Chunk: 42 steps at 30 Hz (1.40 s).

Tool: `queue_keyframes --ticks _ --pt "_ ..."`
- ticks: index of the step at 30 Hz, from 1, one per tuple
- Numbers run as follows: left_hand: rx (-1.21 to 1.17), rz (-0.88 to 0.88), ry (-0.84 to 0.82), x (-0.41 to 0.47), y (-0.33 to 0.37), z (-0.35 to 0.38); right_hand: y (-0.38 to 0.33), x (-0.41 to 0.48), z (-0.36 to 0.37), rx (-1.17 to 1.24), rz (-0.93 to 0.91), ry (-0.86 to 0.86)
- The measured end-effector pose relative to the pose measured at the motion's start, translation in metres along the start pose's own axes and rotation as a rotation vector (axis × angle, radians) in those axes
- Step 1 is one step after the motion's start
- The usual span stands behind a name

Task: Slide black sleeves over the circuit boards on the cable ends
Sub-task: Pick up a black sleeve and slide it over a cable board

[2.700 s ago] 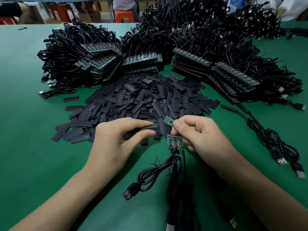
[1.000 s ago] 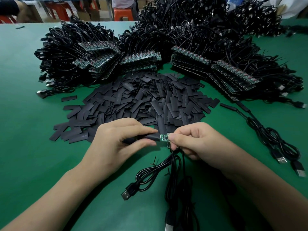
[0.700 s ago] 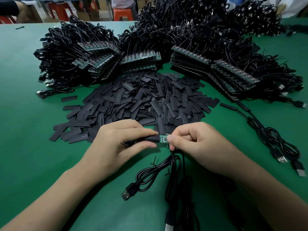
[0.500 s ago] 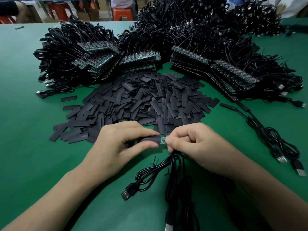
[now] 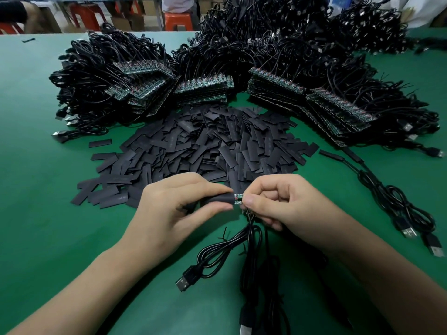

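Note:
My left hand (image 5: 176, 209) pinches a black sleeve (image 5: 221, 199) between thumb and forefinger. The sleeve covers most of a small green circuit board (image 5: 238, 199); only the board's right end shows. My right hand (image 5: 275, 201) pinches that end of the board, and several black cables (image 5: 249, 240) hang down from it. Just beyond my hands lies a heap of loose black sleeves (image 5: 208, 146). Behind it sit bundles of cables with stacked circuit boards (image 5: 205, 89).
Two cables with sleeved ends (image 5: 387, 197) lie to the right on the green table (image 5: 36, 226), with USB plugs (image 5: 411, 233) near the edge. A USB plug (image 5: 185, 282) lies below my hands. Orange stools and a person are past the far edge.
The sleeve has slid rightward over the board, and less green shows than before. My hands have come closer together.

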State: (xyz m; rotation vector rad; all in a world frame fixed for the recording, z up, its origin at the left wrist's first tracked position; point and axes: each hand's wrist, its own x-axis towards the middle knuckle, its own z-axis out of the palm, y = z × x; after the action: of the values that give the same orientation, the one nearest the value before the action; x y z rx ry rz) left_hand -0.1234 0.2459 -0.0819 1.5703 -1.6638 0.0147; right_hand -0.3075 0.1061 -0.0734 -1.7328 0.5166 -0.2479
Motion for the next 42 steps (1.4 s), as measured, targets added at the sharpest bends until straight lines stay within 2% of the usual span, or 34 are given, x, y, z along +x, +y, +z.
queue_keyframes --ticks 8,15,32,34,38,42 --pt "0.015 0.089 -0.034 -0.001 -0.001 0.006 -0.001 -0.001 0.003 0.048 0.042 -0.073" --pt "0.025 0.051 0.009 0.0 -0.002 0.004 -0.005 -0.001 -0.001 0.032 0.007 -0.008" --pt "0.08 0.147 0.009 -0.001 -0.009 0.007 -0.002 -0.001 0.005 -0.022 -0.008 0.016" --pt "0.08 0.1 0.055 0.0 -0.008 0.008 -0.003 -0.001 0.004 0.003 -0.029 0.033" --pt "0.104 -0.103 0.153 0.002 -0.006 0.009 -0.004 -0.002 0.008 0.044 -0.098 0.11" --pt "-0.008 -0.232 0.176 0.003 -0.003 0.011 -0.001 -0.003 0.017 -0.05 -0.189 0.223"
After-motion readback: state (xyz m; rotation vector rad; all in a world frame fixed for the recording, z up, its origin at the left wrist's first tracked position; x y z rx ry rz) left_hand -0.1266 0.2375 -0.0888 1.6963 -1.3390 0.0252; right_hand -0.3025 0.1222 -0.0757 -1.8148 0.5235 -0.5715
